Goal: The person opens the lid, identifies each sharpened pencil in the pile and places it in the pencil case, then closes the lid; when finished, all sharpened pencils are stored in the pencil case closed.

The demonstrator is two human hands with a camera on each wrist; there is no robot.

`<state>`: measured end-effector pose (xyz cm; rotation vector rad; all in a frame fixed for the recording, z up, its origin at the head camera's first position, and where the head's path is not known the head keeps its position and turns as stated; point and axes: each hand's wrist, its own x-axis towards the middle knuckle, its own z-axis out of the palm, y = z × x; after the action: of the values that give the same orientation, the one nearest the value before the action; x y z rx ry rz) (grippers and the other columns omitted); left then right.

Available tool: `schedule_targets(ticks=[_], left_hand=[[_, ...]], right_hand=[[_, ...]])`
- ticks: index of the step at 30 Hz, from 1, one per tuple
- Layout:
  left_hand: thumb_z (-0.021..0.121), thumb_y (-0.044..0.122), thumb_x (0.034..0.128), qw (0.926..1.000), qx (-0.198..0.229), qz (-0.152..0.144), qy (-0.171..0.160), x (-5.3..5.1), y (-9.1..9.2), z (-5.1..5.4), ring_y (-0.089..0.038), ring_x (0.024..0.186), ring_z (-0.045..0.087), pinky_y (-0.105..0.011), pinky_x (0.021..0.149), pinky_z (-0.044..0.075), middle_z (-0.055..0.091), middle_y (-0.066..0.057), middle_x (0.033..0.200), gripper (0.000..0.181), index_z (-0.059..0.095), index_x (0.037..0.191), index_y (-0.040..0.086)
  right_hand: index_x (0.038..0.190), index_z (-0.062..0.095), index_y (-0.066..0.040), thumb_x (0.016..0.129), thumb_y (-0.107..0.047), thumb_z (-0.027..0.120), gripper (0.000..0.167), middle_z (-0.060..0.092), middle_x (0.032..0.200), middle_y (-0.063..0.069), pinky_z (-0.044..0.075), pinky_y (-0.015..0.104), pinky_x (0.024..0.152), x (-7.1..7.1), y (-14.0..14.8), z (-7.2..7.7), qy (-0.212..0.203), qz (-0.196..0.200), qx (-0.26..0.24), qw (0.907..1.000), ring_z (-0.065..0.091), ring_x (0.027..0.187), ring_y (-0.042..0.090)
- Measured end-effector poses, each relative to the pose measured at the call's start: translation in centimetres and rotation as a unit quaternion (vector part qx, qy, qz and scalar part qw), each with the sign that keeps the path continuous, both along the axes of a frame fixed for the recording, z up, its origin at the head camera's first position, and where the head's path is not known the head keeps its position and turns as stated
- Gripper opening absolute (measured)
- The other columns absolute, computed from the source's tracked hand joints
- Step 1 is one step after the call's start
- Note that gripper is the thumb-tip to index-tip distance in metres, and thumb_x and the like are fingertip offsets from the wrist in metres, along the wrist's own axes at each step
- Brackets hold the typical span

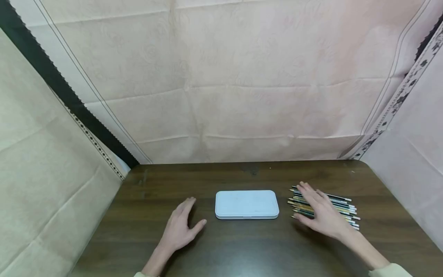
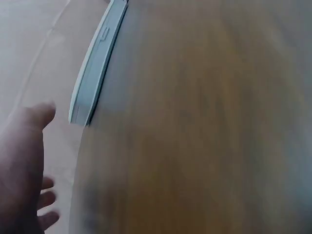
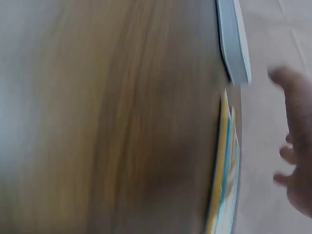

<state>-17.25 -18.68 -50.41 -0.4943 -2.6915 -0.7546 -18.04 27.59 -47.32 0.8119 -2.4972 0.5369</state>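
Note:
A pale blue rectangular case (image 1: 247,204) lies closed on the brown table, between the two hands. Left of it, my left hand (image 1: 180,227) hovers with its fingers straight and thumb spread, holding nothing. In the left wrist view the case's side and small catch (image 2: 104,34) show past the thumb. To the right of the case, several pencils (image 1: 340,204) lie side by side in a loose row, tips pointing left. Over them my right hand (image 1: 323,215) is spread with straight fingers; the right wrist view has it above the pencils (image 3: 224,170), apart from them.
The dark wooden table (image 1: 242,246) ends at a pale cloth backdrop (image 1: 242,96) behind. More cloth hangs at the left (image 1: 52,173) and right (image 1: 415,154) sides.

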Motion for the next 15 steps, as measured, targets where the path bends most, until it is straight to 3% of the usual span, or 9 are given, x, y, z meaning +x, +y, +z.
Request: schedule_targets(ticks=[3,6,10,15], left_hand=[[0.080,0.036,0.0843,0.9990,0.041,-0.017,-0.004,-0.9,1.3,0.3,-0.033,0.120,0.054,-0.053,0.096,0.044,0.061,-0.014,0.130,0.065,0.058,0.134,0.000],[0.082,0.039,0.0817,0.9961,0.060,-0.041,-0.050,-2.2,2.6,0.6,-0.031,0.124,0.049,-0.052,0.099,0.042,0.055,-0.012,0.134,0.073,0.054,0.138,0.002],[0.086,0.043,0.0765,0.9902,0.064,-0.074,-0.100,-3.5,4.2,0.3,-0.030,0.132,0.039,-0.052,0.102,0.038,0.046,-0.012,0.146,0.092,0.043,0.148,0.004],[0.089,0.044,0.0721,0.9881,0.067,-0.087,-0.108,-4.4,5.7,-0.7,-0.031,0.126,0.041,-0.052,0.098,0.038,0.049,-0.012,0.144,0.101,0.039,0.151,0.005]], right_hand=[[0.128,0.064,0.001,0.084,-0.018,0.079,0.050,0.069,0.118,0.016,0.051,0.045,0.082,-0.8,-2.2,-0.3,0.067,0.063,-0.064,0.9937,0.068,0.101,0.029],[0.112,0.072,-0.001,0.085,-0.011,0.076,0.029,0.073,0.102,0.008,0.054,0.036,0.071,-1.6,-5.0,-0.8,0.095,0.118,-0.101,0.9833,0.069,0.087,0.022],[0.109,0.073,-0.003,0.077,-0.004,0.082,0.034,0.071,0.108,0.006,0.052,0.036,0.077,-2.2,-8.5,-1.7,0.067,0.165,-0.110,0.9778,0.066,0.096,0.021],[0.110,0.074,-0.005,0.071,-0.003,0.087,0.041,0.069,0.112,0.007,0.049,0.043,0.084,-2.5,-10.8,-2.9,0.031,0.178,-0.124,0.9757,0.062,0.105,0.024]])
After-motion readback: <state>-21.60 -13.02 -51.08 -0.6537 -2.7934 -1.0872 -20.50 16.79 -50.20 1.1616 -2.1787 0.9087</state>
